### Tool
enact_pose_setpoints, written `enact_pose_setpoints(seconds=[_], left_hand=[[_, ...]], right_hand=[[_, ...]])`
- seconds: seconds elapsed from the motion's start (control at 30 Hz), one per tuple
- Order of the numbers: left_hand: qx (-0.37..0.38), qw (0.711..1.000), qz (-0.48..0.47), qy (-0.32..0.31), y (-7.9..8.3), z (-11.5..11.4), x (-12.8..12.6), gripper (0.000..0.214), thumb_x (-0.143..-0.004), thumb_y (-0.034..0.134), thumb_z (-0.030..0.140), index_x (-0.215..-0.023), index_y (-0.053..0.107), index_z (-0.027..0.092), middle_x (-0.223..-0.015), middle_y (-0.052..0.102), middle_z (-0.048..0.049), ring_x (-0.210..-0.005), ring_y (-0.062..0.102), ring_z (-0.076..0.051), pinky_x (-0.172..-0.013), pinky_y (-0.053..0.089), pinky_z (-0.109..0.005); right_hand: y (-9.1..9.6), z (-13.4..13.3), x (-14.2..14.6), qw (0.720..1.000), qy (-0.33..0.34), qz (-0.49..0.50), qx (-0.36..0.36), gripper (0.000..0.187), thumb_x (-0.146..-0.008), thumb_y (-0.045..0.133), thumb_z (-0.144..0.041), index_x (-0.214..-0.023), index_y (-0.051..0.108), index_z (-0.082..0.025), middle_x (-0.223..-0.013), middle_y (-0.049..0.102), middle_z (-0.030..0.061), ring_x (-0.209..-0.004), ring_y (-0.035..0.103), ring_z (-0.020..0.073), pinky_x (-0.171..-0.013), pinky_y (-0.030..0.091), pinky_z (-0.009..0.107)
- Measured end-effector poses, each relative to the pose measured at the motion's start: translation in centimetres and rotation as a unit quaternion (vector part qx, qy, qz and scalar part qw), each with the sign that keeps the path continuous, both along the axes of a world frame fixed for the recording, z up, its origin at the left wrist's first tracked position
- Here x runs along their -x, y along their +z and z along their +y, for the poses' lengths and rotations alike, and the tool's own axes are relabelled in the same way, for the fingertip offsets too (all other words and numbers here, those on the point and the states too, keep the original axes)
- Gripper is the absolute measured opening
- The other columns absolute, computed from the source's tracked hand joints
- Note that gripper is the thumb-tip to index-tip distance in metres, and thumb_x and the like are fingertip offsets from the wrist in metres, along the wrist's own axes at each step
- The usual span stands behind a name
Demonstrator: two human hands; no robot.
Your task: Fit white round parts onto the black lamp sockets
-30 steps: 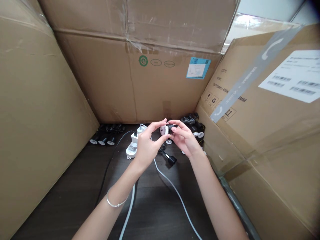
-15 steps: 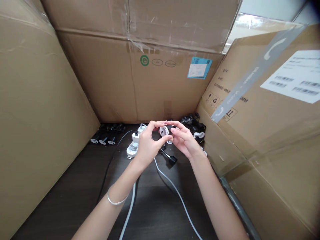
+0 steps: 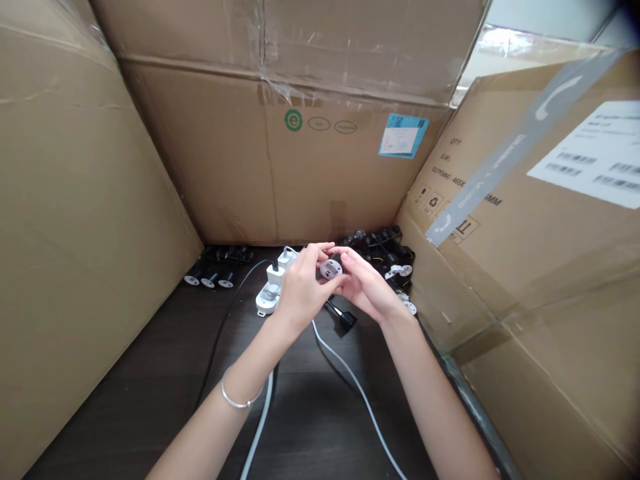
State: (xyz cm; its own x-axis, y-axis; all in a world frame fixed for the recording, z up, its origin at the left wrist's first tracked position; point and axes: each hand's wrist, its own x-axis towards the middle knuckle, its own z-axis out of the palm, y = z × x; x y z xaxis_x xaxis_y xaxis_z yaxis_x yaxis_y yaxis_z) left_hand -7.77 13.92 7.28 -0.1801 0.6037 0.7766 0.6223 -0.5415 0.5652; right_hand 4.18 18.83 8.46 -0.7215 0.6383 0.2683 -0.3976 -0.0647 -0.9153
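Both my hands meet over the dark table, pinching one small round device with a white face (image 3: 331, 268). My left hand (image 3: 300, 293) curls round its left side with thumb and fingers closed on it. My right hand (image 3: 367, 285) grips it from the right, fingers bent over the top. A short black lead with a black plug (image 3: 345, 319) lies on the table just below the hands. Left of my left hand sits a white power strip (image 3: 270, 291) with a white adapter plugged in.
A heap of similar black devices (image 3: 385, 250) lies at the back right, and a row of three (image 3: 210, 275) stands at the back left. A white cable (image 3: 350, 380) and a black cable (image 3: 215, 353) run toward me. Large cardboard boxes (image 3: 540, 267) wall in the table.
The device has turned in my fingers so its round white face now points up toward me. Both hands stay closed on it and have shifted slightly lower.
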Motion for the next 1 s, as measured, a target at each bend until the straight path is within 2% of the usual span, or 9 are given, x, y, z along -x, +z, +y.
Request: enact_pose_setpoints(seconds=[0.2,0.33,0.43,0.5,0.6,0.73,1.0], left_hand=[[-0.002,0.999,-0.005,0.054,-0.7,0.2,-0.3,0.02,-0.071,0.057,0.015,-0.083,0.042,0.02,-0.112,0.057,-0.0061,-0.102,0.055,-0.021,-0.081,0.045,-0.032],[0.0,0.996,0.031,0.08,-1.3,0.5,-0.8,0.023,-0.073,0.055,0.015,-0.094,0.044,0.019,-0.11,0.058,-0.0072,-0.101,0.055,-0.02,-0.081,0.045,-0.033],[-0.028,0.995,0.054,0.082,-1.5,0.7,-1.0,0.027,-0.073,0.057,0.018,-0.097,0.044,0.018,-0.111,0.058,-0.0078,-0.101,0.055,-0.02,-0.085,0.044,-0.036],[-0.029,0.997,0.051,0.051,-1.4,0.7,-0.9,0.029,-0.073,0.058,0.019,-0.099,0.044,0.018,-0.114,0.056,-0.0086,-0.104,0.053,-0.021,-0.087,0.044,-0.037],[0.018,0.999,0.004,-0.047,-0.8,0.4,-0.5,0.027,-0.073,0.057,0.017,-0.098,0.046,0.017,-0.118,0.053,-0.0092,-0.107,0.052,-0.021,-0.087,0.045,-0.036],[0.068,0.984,-0.074,-0.15,0.2,-0.1,0.2,0.018,-0.077,0.055,0.022,-0.093,0.049,0.017,-0.119,0.052,-0.0079,-0.106,0.053,-0.018,-0.087,0.045,-0.031],[0.105,0.965,-0.133,-0.2,0.9,-0.3,1.0,0.017,-0.08,0.054,0.029,-0.089,0.054,0.014,-0.115,0.055,-0.0088,-0.1,0.056,-0.018,-0.088,0.044,-0.032]], right_hand=[[-0.6,-0.3,0.5,0.996,-0.035,-0.065,-0.053,0.033,-0.076,0.062,-0.032,-0.106,0.05,-0.026,-0.089,0.062,-0.0001,-0.082,0.06,0.013,-0.069,0.05,0.024],[-0.8,0.1,0.5,0.993,-0.062,-0.072,-0.064,0.027,-0.077,0.061,-0.031,-0.101,0.053,-0.023,-0.085,0.06,-0.0007,-0.076,0.059,0.0107,-0.066,0.049,0.02],[-0.7,0.4,0.4,0.992,-0.079,-0.069,-0.072,0.024,-0.078,0.06,-0.031,-0.097,0.052,-0.02,-0.082,0.06,-0.0002,-0.071,0.059,0.0104,-0.065,0.049,0.02],[-0.6,0.5,0.2,0.992,-0.081,-0.066,-0.073,0.023,-0.079,0.059,-0.033,-0.096,0.052,-0.02,-0.081,0.06,0.0003,-0.07,0.06,0.0115,-0.065,0.049,0.022],[-0.4,0.6,0.0,0.993,-0.077,-0.065,-0.069,0.023,-0.08,0.057,-0.035,-0.095,0.052,-0.02,-0.084,0.06,0.0013,-0.072,0.061,0.0134,-0.064,0.051,0.025],[-0.3,0.7,-0.3,0.992,-0.067,-0.077,-0.069,0.022,-0.081,0.055,-0.036,-0.095,0.051,-0.019,-0.082,0.06,0.0014,-0.068,0.062,0.0139,-0.06,0.051,0.026],[-0.1,0.5,-0.4,0.989,-0.039,-0.105,-0.096,0.025,-0.084,0.05,-0.037,-0.1,0.047,-0.018,-0.071,0.061,0.0015,-0.057,0.063,0.0149,-0.055,0.048,0.025]])
